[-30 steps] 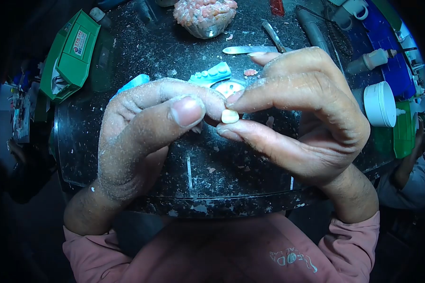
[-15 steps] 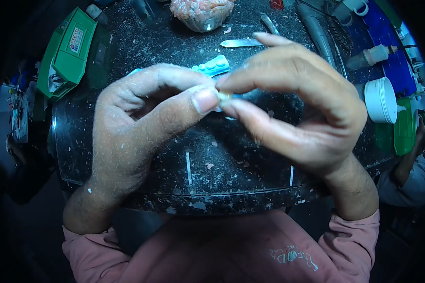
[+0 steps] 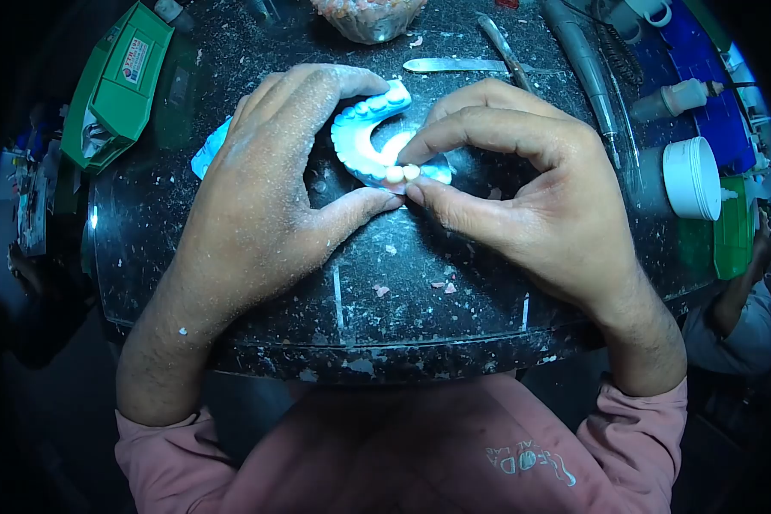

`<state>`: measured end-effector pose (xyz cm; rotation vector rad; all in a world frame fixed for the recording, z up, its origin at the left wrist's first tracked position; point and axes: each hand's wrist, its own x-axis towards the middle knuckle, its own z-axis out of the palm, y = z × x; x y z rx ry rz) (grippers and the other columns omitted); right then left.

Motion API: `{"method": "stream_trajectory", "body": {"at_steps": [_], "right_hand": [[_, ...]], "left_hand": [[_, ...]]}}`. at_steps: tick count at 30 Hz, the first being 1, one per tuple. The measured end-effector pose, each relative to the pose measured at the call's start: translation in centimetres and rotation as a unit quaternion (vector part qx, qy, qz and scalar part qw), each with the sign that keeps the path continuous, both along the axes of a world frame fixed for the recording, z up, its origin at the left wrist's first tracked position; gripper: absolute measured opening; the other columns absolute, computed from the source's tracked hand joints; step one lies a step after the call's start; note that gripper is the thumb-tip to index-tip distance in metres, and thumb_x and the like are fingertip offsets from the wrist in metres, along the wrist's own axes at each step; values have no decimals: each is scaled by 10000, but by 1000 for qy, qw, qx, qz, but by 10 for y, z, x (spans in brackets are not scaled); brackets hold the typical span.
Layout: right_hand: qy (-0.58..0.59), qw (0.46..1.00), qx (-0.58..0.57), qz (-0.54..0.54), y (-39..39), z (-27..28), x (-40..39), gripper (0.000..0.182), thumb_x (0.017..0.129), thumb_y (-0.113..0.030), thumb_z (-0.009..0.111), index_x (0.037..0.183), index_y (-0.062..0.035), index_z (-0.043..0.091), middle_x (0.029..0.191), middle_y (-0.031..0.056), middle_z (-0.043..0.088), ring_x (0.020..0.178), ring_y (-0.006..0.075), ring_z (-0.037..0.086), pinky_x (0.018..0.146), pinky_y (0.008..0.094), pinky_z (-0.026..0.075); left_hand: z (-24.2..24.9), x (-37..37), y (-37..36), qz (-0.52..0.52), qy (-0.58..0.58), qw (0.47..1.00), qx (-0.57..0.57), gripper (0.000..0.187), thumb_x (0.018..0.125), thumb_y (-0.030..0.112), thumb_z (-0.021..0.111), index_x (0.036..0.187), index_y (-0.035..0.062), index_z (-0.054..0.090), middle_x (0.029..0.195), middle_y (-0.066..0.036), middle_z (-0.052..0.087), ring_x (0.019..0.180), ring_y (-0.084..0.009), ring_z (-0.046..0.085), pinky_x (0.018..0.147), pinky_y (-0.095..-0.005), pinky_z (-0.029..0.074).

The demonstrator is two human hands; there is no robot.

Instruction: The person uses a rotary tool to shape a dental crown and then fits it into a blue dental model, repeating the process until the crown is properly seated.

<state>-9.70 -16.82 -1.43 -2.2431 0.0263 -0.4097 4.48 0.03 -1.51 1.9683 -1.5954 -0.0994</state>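
Note:
A pale blue horseshoe-shaped dental cast lies on the dark, speckled table. My left hand steadies it, fingertips at its upper end and thumb at its near edge. The thumb and index finger of my right hand pinch small white teeth at the cast's near side, where a bit of pink shows. Partly behind my left hand lies another blue piece.
Beyond the hands are a bowl of pinkish material, a flat metal blade and a grey handpiece. A green bin stands left, a white tub right. At the right edge shows another person's arm.
Both hands have come down to the cast from a small piece pinched between them. My left hand has opened out around the cast, which now shows more fully.

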Motion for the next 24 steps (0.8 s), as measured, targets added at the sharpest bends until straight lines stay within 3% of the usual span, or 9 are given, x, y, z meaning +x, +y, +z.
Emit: {"method": "stream_trajectory", "body": {"at_steps": [13, 15, 24], "right_hand": [[0, 1000, -7, 18, 0, 4, -2, 169, 740, -11, 726, 907, 4, 714, 896, 97, 677, 870, 176, 647, 804, 285, 505], [5, 1000, -8, 9, 2, 3, -3, 168, 739, -15, 729, 906, 1, 714, 894, 95, 677, 862, 178, 648, 808, 288, 505], [23, 1000, -4, 10, 1, 5, -3, 115, 745, -15, 726, 854, 8, 694, 870, 90, 667, 850, 182, 644, 809, 296, 505]], "left_hand": [[-5, -4, 0, -3, 65, 997, -39, 640, 670, 113, 822, 1238, 32, 536, 1244, -125, 566, 1185, -239, 535, 1044, -373, 399], [-6, -4, -1, -16, 119, 992, -48, 638, 674, 109, 827, 1235, 34, 533, 1259, -134, 562, 1200, -245, 531, 1058, -380, 397], [-5, -1, -2, -42, 127, 989, -65, 622, 672, 117, 834, 1212, 23, 541, 1267, -147, 559, 1216, -246, 522, 1062, -378, 400]]}}
